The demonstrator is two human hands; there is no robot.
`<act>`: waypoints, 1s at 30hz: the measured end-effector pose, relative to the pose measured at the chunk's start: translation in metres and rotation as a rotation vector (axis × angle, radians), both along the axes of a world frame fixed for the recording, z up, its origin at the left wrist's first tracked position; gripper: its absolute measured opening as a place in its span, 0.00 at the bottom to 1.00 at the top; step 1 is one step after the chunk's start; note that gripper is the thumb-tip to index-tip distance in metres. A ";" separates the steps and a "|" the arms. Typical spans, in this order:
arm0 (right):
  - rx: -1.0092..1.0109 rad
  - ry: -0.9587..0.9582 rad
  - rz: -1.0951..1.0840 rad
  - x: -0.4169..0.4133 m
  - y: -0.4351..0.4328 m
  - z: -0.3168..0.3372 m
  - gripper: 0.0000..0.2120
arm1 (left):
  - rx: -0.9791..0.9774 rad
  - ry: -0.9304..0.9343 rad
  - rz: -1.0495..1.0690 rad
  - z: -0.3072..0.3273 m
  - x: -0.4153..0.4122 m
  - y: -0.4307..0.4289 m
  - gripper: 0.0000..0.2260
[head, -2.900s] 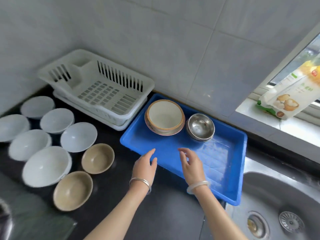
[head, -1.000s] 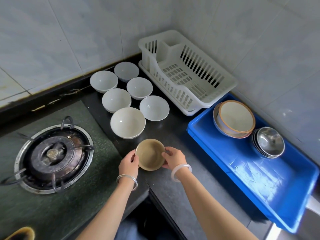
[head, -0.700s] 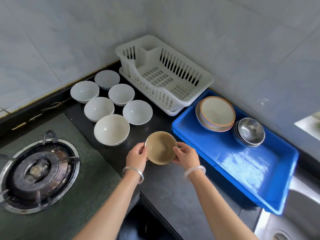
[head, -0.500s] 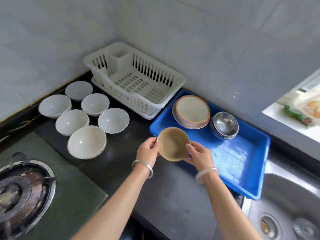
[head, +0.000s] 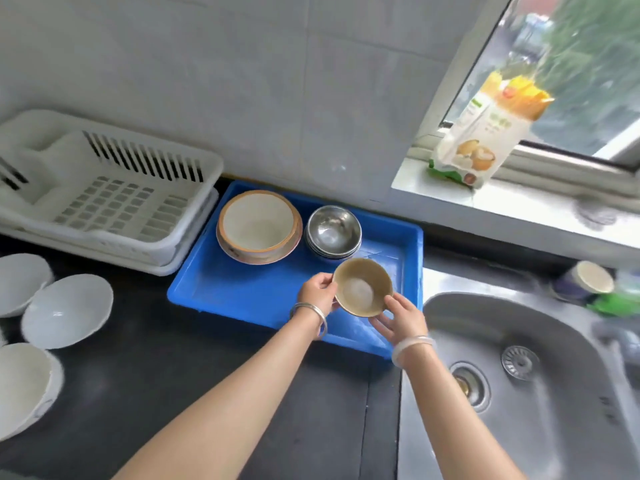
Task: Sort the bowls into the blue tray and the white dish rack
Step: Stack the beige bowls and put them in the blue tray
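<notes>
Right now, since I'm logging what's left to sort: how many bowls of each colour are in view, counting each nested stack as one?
White bowls on the counter: 3
Tan bowl, held over the blue tray: 1
Cream stack with brown rim, in the tray: 1
Steel stack, in the tray: 1
Total: 6

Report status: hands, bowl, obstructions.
Left hand and right hand hold tan bowl. Bowl over blue tray, near-right part. Steel bowls close behind.
</notes>
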State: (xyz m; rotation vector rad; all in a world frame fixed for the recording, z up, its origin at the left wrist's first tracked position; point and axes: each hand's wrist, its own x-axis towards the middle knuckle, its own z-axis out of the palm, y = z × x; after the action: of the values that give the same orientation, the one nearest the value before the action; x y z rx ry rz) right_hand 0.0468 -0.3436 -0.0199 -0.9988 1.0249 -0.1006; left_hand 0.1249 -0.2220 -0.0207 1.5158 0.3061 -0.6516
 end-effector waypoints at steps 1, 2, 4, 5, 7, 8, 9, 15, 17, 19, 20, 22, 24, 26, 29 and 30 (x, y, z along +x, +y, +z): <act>0.021 0.014 -0.011 0.001 -0.003 -0.005 0.10 | 0.000 0.015 -0.014 -0.003 0.001 -0.010 0.10; 0.036 0.015 -0.035 0.003 -0.005 -0.009 0.14 | -0.002 0.028 -0.022 -0.006 0.002 -0.018 0.10; -0.003 0.017 -0.081 0.009 -0.009 -0.019 0.20 | -0.010 0.054 -0.024 -0.010 0.004 -0.033 0.12; -0.034 0.031 -0.094 0.012 -0.011 -0.023 0.22 | -0.007 0.059 -0.026 -0.013 0.005 -0.039 0.12; -0.043 0.058 -0.137 0.019 -0.016 -0.032 0.23 | 0.017 0.051 -0.036 -0.018 0.009 -0.050 0.13; -0.006 0.060 -0.175 0.022 -0.019 -0.037 0.22 | 0.020 0.049 -0.040 -0.020 0.011 -0.055 0.13; 0.029 0.055 -0.206 0.025 -0.022 -0.041 0.21 | 0.010 0.054 -0.042 -0.023 0.012 -0.059 0.13; -0.027 0.081 -0.256 0.045 -0.032 -0.054 0.14 | -0.107 0.105 0.053 -0.036 0.024 -0.078 0.13; 0.030 0.049 -0.305 0.052 -0.036 -0.059 0.12 | -0.138 0.114 0.072 -0.040 0.027 -0.083 0.12; 0.044 0.018 -0.324 0.058 -0.040 -0.061 0.10 | -0.164 0.118 0.071 -0.044 0.031 -0.088 0.10; 0.050 -0.009 -0.329 0.061 -0.041 -0.063 0.10 | -0.168 0.114 0.063 -0.046 0.034 -0.090 0.09; 0.047 -0.049 -0.341 0.067 -0.044 -0.065 0.12 | -0.166 0.104 0.045 -0.051 0.039 -0.096 0.10; 0.042 -0.063 -0.350 0.073 -0.047 -0.065 0.12 | -0.159 0.099 0.034 -0.055 0.042 -0.101 0.09; 0.042 -0.070 -0.355 0.078 -0.050 -0.065 0.10 | -0.153 0.077 0.027 -0.058 0.045 -0.106 0.10; 0.020 -0.046 -0.346 0.084 -0.055 -0.066 0.08 | -0.169 0.061 0.023 -0.061 0.049 -0.112 0.11; 0.020 -0.045 -0.345 0.085 -0.057 -0.067 0.08 | -0.172 0.060 0.021 -0.062 0.050 -0.113 0.11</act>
State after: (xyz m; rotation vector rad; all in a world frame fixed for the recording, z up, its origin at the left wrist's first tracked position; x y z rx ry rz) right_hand 0.1322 -0.4003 -0.0866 -0.7905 1.1472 -0.3941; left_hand 0.1745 -0.3352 -0.0823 1.3289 0.3030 -0.6899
